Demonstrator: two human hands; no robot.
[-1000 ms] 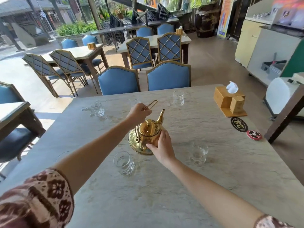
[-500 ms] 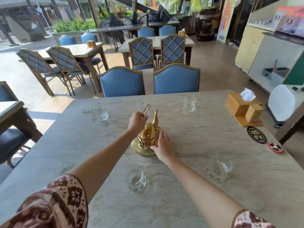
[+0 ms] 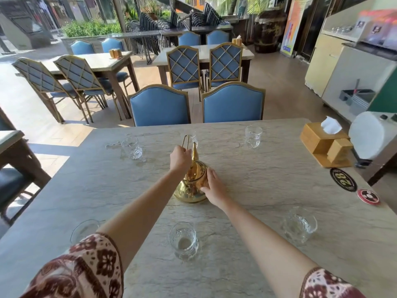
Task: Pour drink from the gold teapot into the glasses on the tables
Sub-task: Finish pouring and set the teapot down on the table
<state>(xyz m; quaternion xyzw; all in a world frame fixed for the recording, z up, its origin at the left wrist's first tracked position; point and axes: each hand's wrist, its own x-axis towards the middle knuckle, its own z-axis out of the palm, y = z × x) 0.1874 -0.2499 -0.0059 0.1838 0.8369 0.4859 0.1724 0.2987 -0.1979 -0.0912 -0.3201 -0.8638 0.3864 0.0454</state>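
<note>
**Now both hands rest on the pot, at table centre**

Meanwhile the pot [image 3: 192, 186] stands flat on the table [image 3: 268, 181], roughly in the middle, its spout pointing away from the person. The left hand [image 3: 180, 158] is closed around the wire handle, which sticks up above the fist; the right hand [image 3: 211, 186] lies open against the near right side of the pot's body, fingers spread on the metal, steadying and not gripping.

Compared with a second ago, the pot has swung round: its spout then leaned to the right, and the handle with it, while now both point nearly straight away. The grip itself has not altered, left on handle, right on belly. The view has also pulled back and risen, so more of the table shows.

Six glasses ring the pot: three on the far side [image 3: 132, 147], [image 3: 193, 136], [image 3: 253, 136] and three on the near side [image 3: 84, 230], [image 3: 183, 240], [image 3: 299, 223]. Several seem to hold a little liquid, though that is hard to judge. Probably the pot is either being put down or readied for a lift; no pouring is under way.
</note>
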